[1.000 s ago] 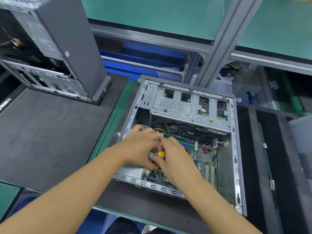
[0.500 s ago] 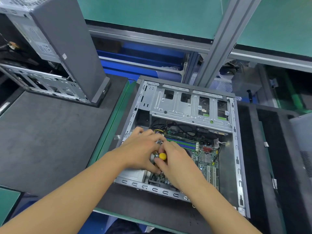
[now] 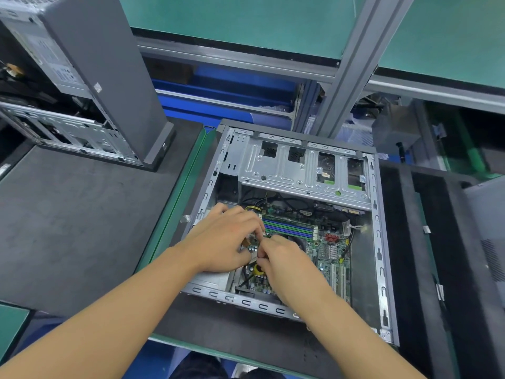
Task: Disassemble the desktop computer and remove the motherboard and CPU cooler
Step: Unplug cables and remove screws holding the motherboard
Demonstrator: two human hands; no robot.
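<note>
A person's two bare hands meet over the near-left part of the motherboard (image 3: pixel 323 266), which lies flat inside an open desktop case (image 3: pixel 379 243). The case rests on its side on a dark foam mat (image 3: pixel 232 337) at a green-topped workbench (image 3: pixel 246 20).

The left hand (image 3: pixel 225 239) reaches in over the case's left wall, knuckles up, fingers bent down toward the board. The right hand (image 3: pixel 287 265) comes in from the near edge, its fingers curled tight, the tips touching those of the left hand. Both grips are narrow, closed to a pinch, but the hands cover whatever sits between the fingertips, so it cannot be told what either one holds.

A small yellow round part (image 3: pixel 257 270) shows on the board just below the right thumb. Beyond the knuckles run the blue and green memory slots (image 3: pixel 289 228), and to their right sit a red heatsink (image 3: pixel 330 237) and a silver heatsink (image 3: pixel 329 251). A bare metal drive cage (image 3: pixel 300 170) spans the far end of the case.

At upper left a second computer tower (image 3: pixel 109 77) stands upright on a grey mat (image 3: pixel 68 228). A grey aluminium post (image 3: pixel 352 64) rises behind the case, with blue bins (image 3: pixel 232 88) on the shelf beneath the bench.
</note>
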